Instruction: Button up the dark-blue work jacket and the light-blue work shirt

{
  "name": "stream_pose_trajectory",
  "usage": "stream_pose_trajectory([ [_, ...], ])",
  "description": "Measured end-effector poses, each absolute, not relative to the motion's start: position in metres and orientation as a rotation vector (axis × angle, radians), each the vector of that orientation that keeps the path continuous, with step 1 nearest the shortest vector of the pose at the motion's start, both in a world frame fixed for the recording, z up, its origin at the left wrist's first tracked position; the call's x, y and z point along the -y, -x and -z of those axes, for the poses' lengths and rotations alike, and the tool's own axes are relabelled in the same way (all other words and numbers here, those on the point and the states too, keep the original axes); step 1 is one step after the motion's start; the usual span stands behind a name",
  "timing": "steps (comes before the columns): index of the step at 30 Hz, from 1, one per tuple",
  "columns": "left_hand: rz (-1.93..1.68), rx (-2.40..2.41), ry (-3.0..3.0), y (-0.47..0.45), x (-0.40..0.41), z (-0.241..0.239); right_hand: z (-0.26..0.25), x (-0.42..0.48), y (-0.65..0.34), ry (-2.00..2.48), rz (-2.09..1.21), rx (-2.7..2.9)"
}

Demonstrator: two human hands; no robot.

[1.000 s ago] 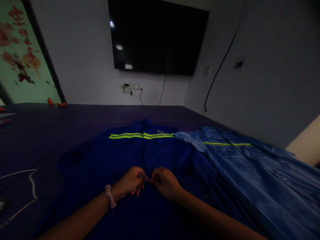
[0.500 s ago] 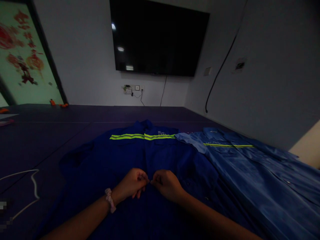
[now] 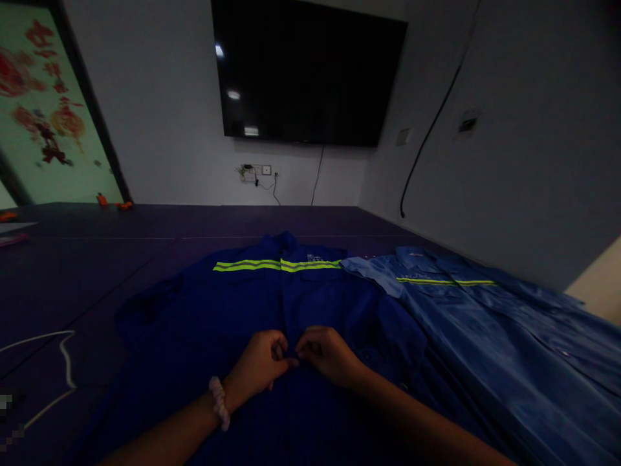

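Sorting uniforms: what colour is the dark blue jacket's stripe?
Fluorescent yellow-green stripe across the jacket, head view.

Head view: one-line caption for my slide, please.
Left hand and right hand pinch the front opening of a dark blue jacket lying beside a lighter blue jacket.

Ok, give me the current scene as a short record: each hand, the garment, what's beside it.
left hand: fingers pinched on the centre front of the dark blue jacket
right hand: pinched on the same front seam, fingertips meeting the left hand's
dark blue jacket: laid flat, front up, yellow reflective stripe across the chest
lighter blue jacket: flat on its right, edges touching
surface: dark purple mat
left wrist: pale scrunchie
far left: white cord on the mat
wall: black screen
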State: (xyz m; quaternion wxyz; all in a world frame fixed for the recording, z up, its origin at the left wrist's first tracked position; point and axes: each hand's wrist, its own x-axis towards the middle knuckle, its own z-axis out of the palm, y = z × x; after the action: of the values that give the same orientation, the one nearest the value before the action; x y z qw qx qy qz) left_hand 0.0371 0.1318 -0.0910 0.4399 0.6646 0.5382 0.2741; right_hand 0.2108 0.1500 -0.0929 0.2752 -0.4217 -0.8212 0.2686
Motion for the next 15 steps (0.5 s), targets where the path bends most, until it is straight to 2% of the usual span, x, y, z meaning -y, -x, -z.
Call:
stream_pose_trajectory([
  [7,-0.678,-1.444,-1.719,-0.043,-0.127,0.084,0.094,-0.153,-0.211,1.152,-0.725,2.237],
  [15,-0.701,-1.376,-1.879,-0.041,-0.128,0.081,0.083,-0.148,-0.214,1.065,-0.539,2.494],
])
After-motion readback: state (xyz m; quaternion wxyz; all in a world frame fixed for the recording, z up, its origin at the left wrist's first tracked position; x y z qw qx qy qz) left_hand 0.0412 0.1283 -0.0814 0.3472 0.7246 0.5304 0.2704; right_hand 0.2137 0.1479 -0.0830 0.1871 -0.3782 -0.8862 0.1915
